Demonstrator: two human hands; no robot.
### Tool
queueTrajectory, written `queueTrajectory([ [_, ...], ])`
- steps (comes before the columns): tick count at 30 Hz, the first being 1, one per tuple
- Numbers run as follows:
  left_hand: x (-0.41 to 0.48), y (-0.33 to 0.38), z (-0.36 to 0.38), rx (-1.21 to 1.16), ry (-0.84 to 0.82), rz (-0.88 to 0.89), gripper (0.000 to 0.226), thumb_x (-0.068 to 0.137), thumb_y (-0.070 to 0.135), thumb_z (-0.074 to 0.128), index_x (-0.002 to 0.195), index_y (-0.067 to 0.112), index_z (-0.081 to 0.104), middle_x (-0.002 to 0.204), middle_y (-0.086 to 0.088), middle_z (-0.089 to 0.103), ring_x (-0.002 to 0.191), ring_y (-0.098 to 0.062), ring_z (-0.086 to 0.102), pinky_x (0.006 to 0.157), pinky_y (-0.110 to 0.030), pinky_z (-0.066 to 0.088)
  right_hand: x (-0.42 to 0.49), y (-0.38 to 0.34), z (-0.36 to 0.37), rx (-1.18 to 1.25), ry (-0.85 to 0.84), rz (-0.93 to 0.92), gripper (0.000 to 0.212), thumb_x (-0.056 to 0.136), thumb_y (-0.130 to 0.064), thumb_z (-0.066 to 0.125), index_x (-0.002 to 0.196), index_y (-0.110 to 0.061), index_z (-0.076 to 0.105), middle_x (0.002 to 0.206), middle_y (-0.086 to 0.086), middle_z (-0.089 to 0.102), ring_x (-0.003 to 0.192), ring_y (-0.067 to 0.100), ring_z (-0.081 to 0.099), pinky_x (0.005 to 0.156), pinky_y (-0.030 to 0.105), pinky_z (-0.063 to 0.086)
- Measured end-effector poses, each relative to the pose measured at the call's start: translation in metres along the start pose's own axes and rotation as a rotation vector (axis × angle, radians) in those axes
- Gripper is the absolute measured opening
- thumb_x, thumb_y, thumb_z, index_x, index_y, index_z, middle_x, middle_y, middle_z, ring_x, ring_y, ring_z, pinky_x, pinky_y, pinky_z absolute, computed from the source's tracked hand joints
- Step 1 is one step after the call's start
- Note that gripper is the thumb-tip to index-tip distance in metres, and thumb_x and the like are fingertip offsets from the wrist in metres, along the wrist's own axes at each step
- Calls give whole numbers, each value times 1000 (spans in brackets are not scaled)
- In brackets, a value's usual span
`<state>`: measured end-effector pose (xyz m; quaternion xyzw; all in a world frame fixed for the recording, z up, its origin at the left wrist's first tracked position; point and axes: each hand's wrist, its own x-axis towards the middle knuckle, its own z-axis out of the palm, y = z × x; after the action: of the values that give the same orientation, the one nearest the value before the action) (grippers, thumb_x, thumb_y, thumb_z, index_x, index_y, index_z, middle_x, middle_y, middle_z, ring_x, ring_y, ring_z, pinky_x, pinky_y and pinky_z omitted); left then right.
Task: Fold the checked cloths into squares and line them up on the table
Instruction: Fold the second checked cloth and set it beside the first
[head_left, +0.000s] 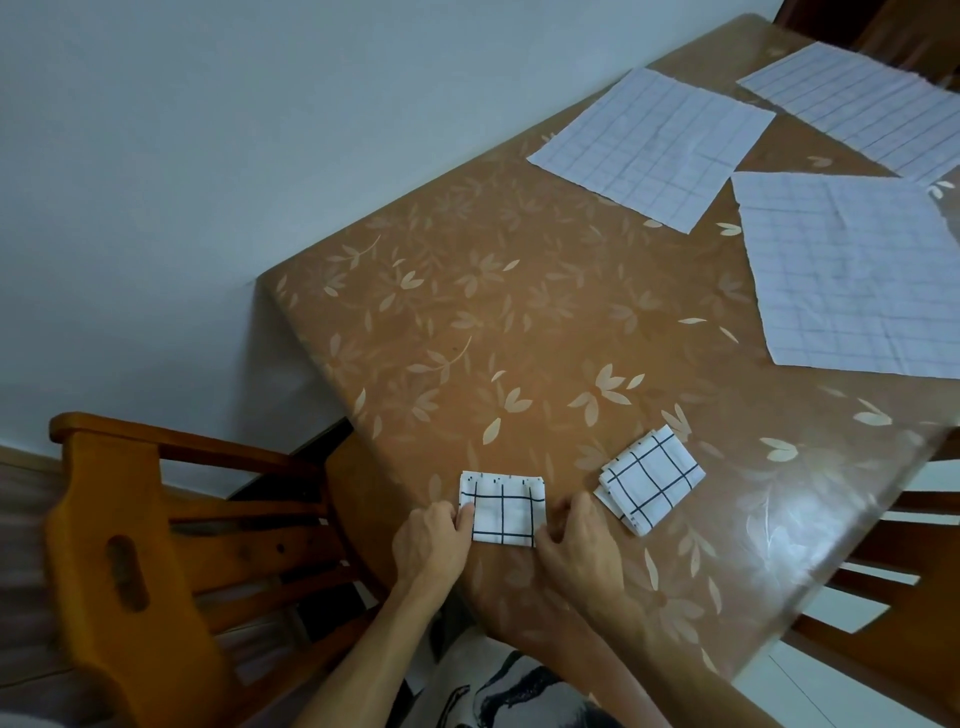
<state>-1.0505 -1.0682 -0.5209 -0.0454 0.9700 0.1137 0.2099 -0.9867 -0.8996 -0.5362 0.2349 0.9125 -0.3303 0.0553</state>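
Pinching a small folded cloth (503, 514) from both sides, the left hand (434, 540) grips its left edge with the thumb on top. The right hand (576, 540) curls its fingers round the right edge. The cloth lies flat on the table (493, 322) directly between the hands, close to the near rim. Just right of the right hand, not touching it, a second folded cloth (649, 480) sits askew, its layers fanned at the near corner.

A wide stretch of brown, leaf-patterned tabletop separates the hands from three cloths spread far ahead and to the right. The nearest flat cloth (852, 275) and the farthest flat cloth (872, 98) are cut off by the frame, while the middle flat cloth (654, 148) shows whole. Fingertips under the held cloth are hidden.

A wooden chair (130, 545) stands left of the left hand, another chair (893, 597) stands right of the right hand, and a pale wall (182, 156) lies beyond.
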Motion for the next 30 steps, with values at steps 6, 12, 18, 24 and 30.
queueTrajectory([
  [6,-2,0,2,-13,4,9,40,100,53,43,83,22,63,78,5,67,65,-8,60,49,-19,38,-9,4,25,-317,32,-653,40,89,-37,44,120,-17,59,138,7,57,126,26,54,96,40,50],
  [12,3,-3,1,-106,-40,-53,43,96,57,49,76,23,65,77,8,70,64,-6,62,48,-17,40,-6,12,42,-458,-136,-571,63,97,-44,33,150,-10,37,159,9,25,146,23,28,115,40,18],
  [18,8,-2,-5,-256,-135,-186,48,92,60,54,72,20,68,71,7,72,62,-4,67,51,-20,47,-2,19,40,-502,-157,-489,67,102,-54,25,154,-11,24,162,7,19,150,21,16,117,44,16],
  [24,-2,12,-4,-558,-343,-181,33,97,42,58,83,17,73,75,5,76,59,-4,64,56,-19,48,23,27,24,-495,-129,-479,60,103,-41,16,154,-12,27,161,6,20,150,22,19,118,42,12],
  [30,-15,23,-2,-906,-472,-328,21,96,29,63,96,10,71,77,-2,78,68,-16,73,63,-27,56,45,27,3,-473,-133,-542,60,94,-34,28,149,-11,38,159,9,28,148,26,23,117,45,29],
])
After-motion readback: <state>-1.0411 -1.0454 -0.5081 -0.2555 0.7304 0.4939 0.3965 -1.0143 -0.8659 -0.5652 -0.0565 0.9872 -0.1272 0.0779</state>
